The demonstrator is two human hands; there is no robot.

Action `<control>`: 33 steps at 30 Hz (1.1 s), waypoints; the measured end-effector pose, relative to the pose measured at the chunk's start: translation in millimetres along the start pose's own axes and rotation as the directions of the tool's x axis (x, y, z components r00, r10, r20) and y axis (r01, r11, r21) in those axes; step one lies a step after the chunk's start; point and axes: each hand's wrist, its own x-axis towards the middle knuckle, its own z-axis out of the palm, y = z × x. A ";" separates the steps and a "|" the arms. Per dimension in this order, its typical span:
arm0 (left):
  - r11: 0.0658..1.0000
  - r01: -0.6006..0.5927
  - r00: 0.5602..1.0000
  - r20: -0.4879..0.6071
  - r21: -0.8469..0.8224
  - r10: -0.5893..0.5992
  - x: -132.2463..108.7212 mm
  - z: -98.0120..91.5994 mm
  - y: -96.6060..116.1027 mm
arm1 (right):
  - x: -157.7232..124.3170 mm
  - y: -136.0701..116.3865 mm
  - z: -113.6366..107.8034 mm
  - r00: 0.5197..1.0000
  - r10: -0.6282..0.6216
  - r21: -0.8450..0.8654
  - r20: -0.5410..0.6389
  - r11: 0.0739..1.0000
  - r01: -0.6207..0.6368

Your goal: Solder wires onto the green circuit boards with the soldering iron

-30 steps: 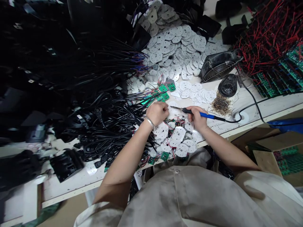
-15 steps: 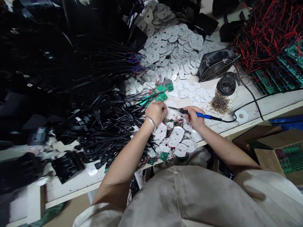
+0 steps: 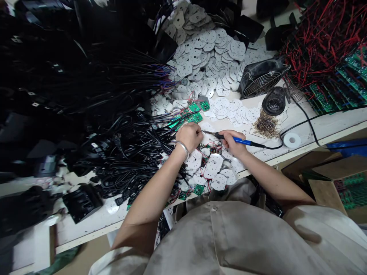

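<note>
My right hand [image 3: 233, 143] grips a blue-handled soldering iron [image 3: 242, 140], with its thin metal tip pointing left to the fingertips of my left hand [image 3: 188, 137]. A silver bangle [image 3: 182, 149] circles my left wrist. The fingers of my left hand are bunched over a small circuit board and thin red wires [image 3: 213, 147], and whatever they pinch is hidden. Below both hands lie white perforated round metal plates [image 3: 213, 166]. Small green circuit boards [image 3: 195, 117] with wires lie just beyond my left hand.
A heap of black power cords [image 3: 123, 152] fills the bench's left side. Behind lie piled white plates [image 3: 206, 49], a wire-guarded fan [image 3: 262, 78], brass shavings [image 3: 266, 126] and a tape roll [image 3: 291, 140]. Red-wired green boards [image 3: 329, 80] lie at right, above a cardboard box [image 3: 323, 179].
My right hand and the soldering iron have shifted left, bringing the tip closer to my left fingers. The whole view has also drifted slightly.
</note>
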 end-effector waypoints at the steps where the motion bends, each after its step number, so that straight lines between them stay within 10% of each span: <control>1: 1.000 0.004 1.000 0.002 0.001 -0.004 0.0 0.0 0.2 | -0.1 0.3 -0.2 1.000 -0.007 -0.013 0.005 1.000 0.007; 33: 0.998 0.051 0.998 0.025 0.024 -0.052 -1.2 -5.8 7.6 | -2.7 7.1 -1.2 0.998 -0.017 0.016 -0.068 1.000 0.018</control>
